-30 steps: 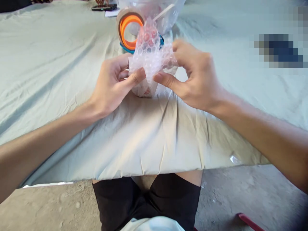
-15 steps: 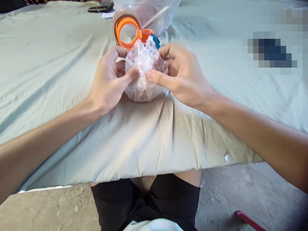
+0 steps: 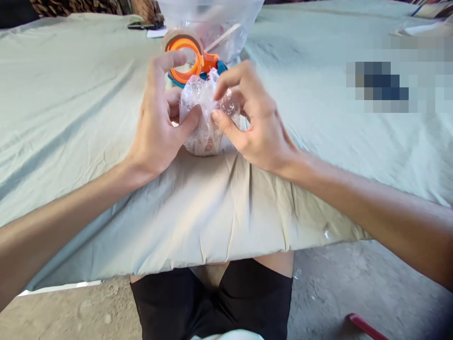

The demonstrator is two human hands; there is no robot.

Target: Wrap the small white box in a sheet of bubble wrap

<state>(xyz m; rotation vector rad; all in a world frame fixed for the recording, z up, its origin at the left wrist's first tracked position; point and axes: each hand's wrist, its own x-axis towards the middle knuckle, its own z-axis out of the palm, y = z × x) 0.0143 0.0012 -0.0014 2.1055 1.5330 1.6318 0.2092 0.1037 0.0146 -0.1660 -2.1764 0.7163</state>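
Note:
A bundle in clear bubble wrap (image 3: pixel 203 137) stands on the cloth near the table's front edge, its gathered top sticking up. Reddish marks show through the wrap; the thing inside cannot be made out. My left hand (image 3: pixel 155 118) holds the bundle's left side, thumb pressed on the front and index finger raised off it. From the right, my right hand (image 3: pixel 258 118) pinches the plastic near the top with curled fingers and thumb. Just behind the bundle is an orange and teal tape dispenser (image 3: pixel 211 60) with a roll of tape.
Behind the dispenser stands a translucent plastic bin (image 3: pixel 253 16) with a pale stick and clear wrap showing through. A phone (image 3: pixel 139 26) and white paper (image 3: pixel 156 33) lie to its left. The wrinkled cloth (image 3: pixel 88 99) hangs over the front edge. A blurred patch covers the right side.
My right fingers have moved inward over the top of the wrap, and its gathered tip is lower. My left index finger has lifted off the bundle. The view has shifted slightly.

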